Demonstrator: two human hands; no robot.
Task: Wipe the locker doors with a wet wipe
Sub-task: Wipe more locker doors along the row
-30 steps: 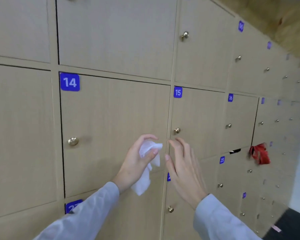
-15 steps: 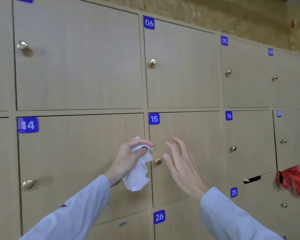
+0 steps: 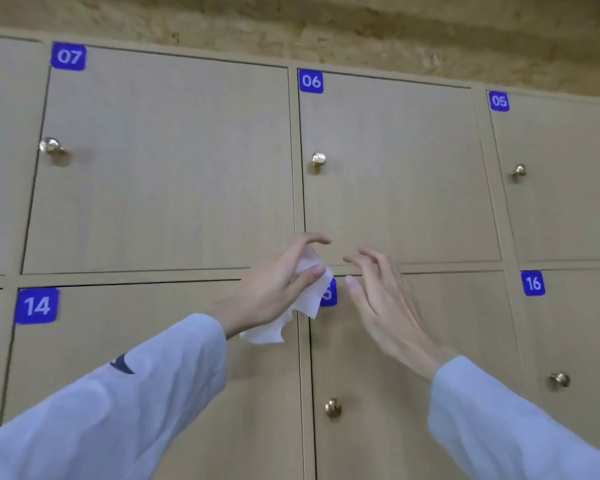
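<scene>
Pinching wet wipe (image 3: 309, 292): left hand (image 3: 278, 282) | right hand (image 3: 378, 296) fingers released | wood locker doors (image 3: 167, 168)

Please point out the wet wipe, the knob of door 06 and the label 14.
wet wipe (image 3: 311, 295): head view, on the flat white part below the thumb.
knob of door 06 (image 3: 318, 159): head view, on its round brass head.
label 14 (image 3: 36, 305): head view, between the digits.

Pale beige wood grain across the locker doors (image 3: 167, 168), each with a blue label (image 3: 68, 56) in white numerals and a shiny brass knob (image 3: 318, 159). White, crumpled wet wipe (image 3: 291, 313) against light blue-grey sleeves (image 3: 136, 393), one with a small dark navy mark (image 3: 121, 364). Mottled sandy yellow on the wall (image 3: 361, 26) above.
</scene>
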